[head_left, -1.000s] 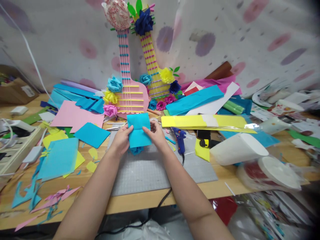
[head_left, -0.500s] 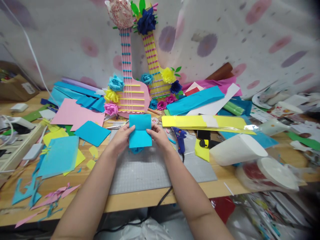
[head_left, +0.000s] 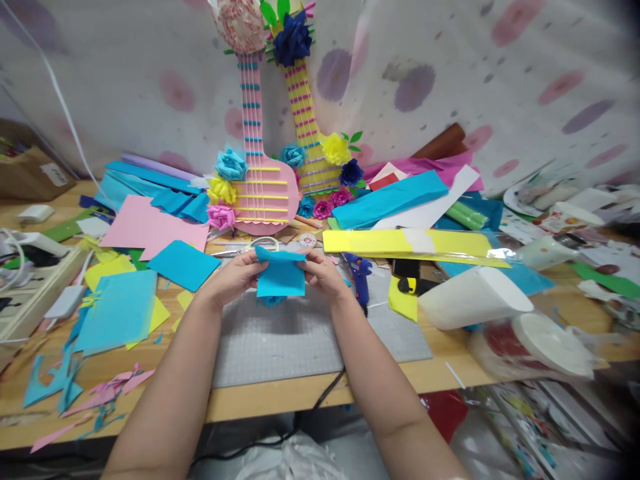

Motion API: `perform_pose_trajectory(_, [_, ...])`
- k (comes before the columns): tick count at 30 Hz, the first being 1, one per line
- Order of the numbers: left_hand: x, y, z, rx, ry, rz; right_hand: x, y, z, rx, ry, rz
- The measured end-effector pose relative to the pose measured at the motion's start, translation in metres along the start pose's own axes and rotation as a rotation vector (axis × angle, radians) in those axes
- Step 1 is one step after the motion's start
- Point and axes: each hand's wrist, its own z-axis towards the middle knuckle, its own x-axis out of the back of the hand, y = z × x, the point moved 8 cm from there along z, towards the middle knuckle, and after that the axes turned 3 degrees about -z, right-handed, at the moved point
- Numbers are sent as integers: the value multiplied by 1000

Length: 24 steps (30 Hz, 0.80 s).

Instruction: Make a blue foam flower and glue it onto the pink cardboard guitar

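Bright blue paper [head_left: 281, 279], its upper part bent at a crease, raised above a gray mat [head_left: 280, 350], left hand [head_left: 239, 275] and right hand [head_left: 324, 273] pinching its opposite sides, both forearms stretched forward

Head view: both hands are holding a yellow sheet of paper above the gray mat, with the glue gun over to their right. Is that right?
Not quite: the sheet of paper between the left hand and right hand is blue, not yellow. The head view shows it above the gray mat, with the glue gun to their right.
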Motion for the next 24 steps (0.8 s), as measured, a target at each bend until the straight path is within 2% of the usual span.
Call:
perform_pose_trajectory(4, [-1,7,-5,-12,-38,70,-2,-5,-4,5,-22,-24])
perform_pose_trajectory(9, [-9,9,-7,43,-101,6,-3,-7,-4,44,-15,-58])
perform_pose_trajectory(13, [-1,14,-3,-73,80,124,-2,-6,-1,89,-30,-114])
perform_pose_trajectory(16, [-1,14,1,-146,159,203,1,-2,3,66,-10,-104])
perform_pose_trajectory(21, [15,21,1,-329,434,142,3,5,8,23,53,43])
perform_pose_trajectory(24, [13,24,0,-373,462,130,7,4,8,88,113,-45])
